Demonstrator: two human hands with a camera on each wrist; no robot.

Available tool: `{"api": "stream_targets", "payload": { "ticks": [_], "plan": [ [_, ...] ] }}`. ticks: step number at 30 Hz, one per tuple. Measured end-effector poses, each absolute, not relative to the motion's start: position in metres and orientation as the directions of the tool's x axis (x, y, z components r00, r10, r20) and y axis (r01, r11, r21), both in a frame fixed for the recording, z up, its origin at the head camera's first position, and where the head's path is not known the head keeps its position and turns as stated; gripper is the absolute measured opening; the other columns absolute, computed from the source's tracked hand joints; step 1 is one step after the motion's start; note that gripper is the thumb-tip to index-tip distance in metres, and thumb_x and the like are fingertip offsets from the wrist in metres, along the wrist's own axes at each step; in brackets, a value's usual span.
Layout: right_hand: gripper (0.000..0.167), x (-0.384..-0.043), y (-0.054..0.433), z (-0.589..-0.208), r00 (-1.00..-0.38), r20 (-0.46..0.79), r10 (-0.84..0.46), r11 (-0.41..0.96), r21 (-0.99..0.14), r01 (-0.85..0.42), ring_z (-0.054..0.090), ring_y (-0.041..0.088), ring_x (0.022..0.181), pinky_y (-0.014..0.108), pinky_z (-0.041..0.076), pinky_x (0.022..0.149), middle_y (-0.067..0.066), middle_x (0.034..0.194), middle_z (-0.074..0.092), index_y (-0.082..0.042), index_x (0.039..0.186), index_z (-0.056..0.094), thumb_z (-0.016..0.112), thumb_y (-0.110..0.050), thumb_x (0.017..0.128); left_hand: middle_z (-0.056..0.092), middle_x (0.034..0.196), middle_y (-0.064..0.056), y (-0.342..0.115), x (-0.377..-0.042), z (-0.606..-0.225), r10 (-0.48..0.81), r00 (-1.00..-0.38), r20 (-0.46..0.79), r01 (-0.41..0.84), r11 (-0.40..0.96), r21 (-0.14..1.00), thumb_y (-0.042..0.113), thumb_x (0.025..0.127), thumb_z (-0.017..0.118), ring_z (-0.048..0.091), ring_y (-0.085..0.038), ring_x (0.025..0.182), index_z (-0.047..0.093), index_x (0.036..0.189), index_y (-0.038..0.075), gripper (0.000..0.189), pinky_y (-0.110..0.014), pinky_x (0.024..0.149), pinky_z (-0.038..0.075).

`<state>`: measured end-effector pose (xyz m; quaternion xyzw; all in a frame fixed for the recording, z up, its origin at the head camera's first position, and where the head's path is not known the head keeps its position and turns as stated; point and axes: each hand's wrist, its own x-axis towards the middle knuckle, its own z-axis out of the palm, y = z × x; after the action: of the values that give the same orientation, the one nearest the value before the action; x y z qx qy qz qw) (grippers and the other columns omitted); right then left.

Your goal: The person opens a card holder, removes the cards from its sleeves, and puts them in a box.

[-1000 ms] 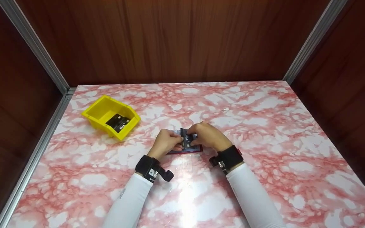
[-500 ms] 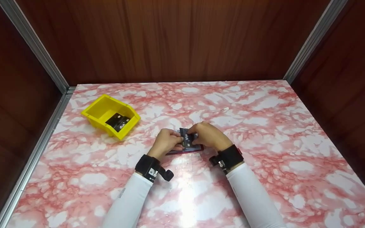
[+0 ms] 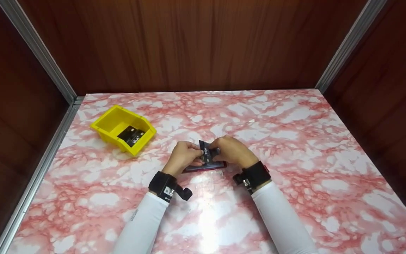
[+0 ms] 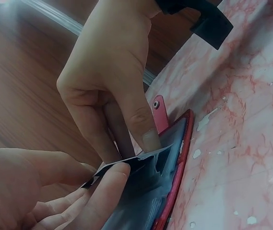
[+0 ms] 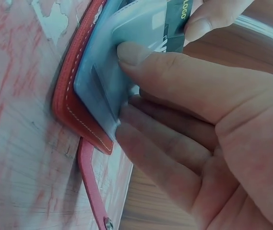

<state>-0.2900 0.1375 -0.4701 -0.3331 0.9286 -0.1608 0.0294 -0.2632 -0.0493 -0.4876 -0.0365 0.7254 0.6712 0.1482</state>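
Observation:
A red card holder (image 3: 205,168) with clear plastic sleeves lies open on the table in the head view. My left hand (image 3: 184,155) pinches a black card (image 5: 177,28) between thumb and fingers. Part of that card sits inside a clear sleeve (image 5: 141,24), its outer end sticking out on the left. From the other side my right hand (image 3: 233,151) pinches the same sleeve, thumb on top and fingers beneath. The holder's pink snap strap (image 5: 92,184) sticks out past its edge in the right wrist view. Fingers partly hide how deep the card goes.
A yellow bin (image 3: 108,128) stands at the back left of the marbled table (image 3: 277,127). Several black cards (image 3: 131,135) lie inside it. Dark wood-grain panels (image 3: 196,46) rise behind the table and at both sides.
My left hand has shifted slightly left and away from me. The card and sleeve tilt more, and their far corner stands a little higher. My right hand has barely moved.

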Motion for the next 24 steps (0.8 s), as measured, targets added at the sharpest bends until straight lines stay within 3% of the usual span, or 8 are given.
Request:
{"api": "stream_targets", "payload": {
  "ticks": [24],
  "plan": [
    [0.020, -0.289, 0.136, -0.471, -0.793, 0.001, -0.609, 0.759, -0.288, -0.583, 0.057, 0.011, 0.069, 0.030, 0.048, 0.067, -0.002, 0.079, 0.070, -0.017, 0.088, 0.073, 0.080, -0.020, 0.069, 0.065, 0.079, -0.012, -0.052, -0.268, -0.502, 0.108, -0.974, -0.201, -0.181, 0.177, 0.967, 0.004, 0.078, 0.066, 0.067, -0.020, 0.062, 0.065, 0.093, -0.005, 0.018, -0.034, 0.059, 0.057]
  ]
}}
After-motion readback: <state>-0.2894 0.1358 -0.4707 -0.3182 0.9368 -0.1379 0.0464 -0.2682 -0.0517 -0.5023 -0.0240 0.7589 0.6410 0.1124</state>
